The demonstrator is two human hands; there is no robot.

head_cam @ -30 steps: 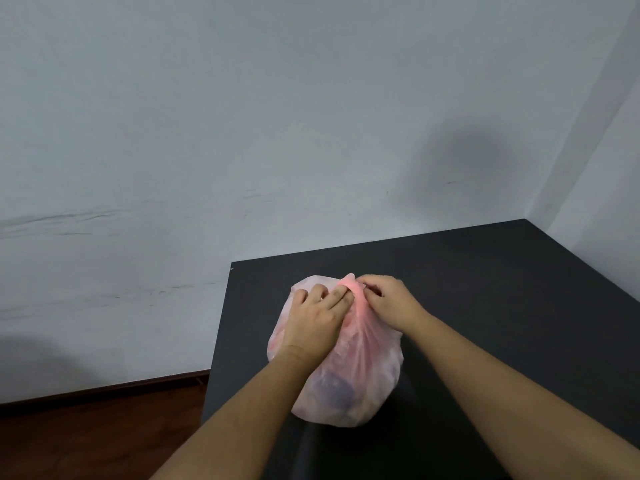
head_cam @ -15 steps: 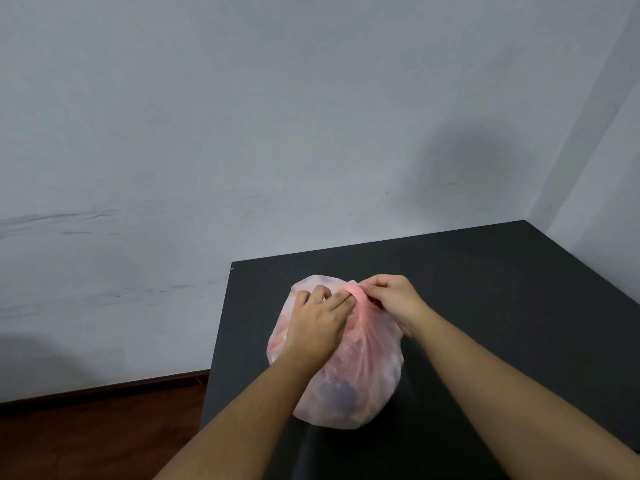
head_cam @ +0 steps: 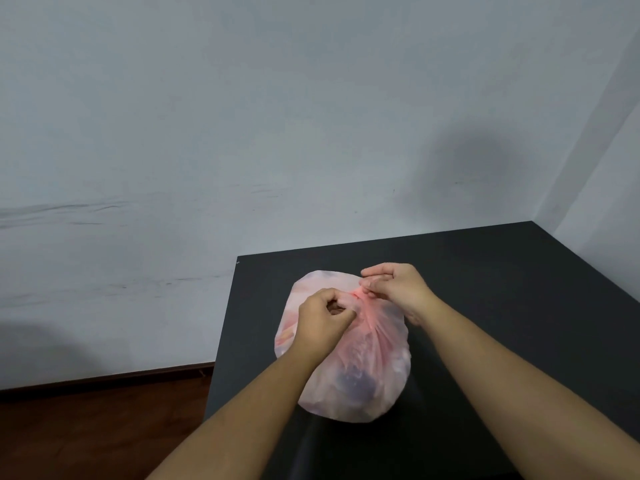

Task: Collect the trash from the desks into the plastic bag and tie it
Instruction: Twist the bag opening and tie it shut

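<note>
Head view: a pink see-through plastic bag sits on a black desk, near the desk's left edge and towards its back left corner, bulging with contents; a dark bluish lump shows through the lower part, the rest inside too blurred to name. The bag's top is gathered into a twisted red-pink neck at its upper middle. Left hand rests on the bag's upper left, fingers curled tight together and pinched on the gathered plastic just left of the neck. Right hand is just beside it on the right, thumb and fingertips pressed together on the neck's other side, the remaining fingers bent in. The two hands nearly touch at the neck. Whether a knot is formed there cannot be told, fingers cover it. Both bare forearms reach in from the bottom edge. Behind the desk a pale grey wall with scuff marks; at lower left a dark wooden floor with a dark baseboard.
</note>
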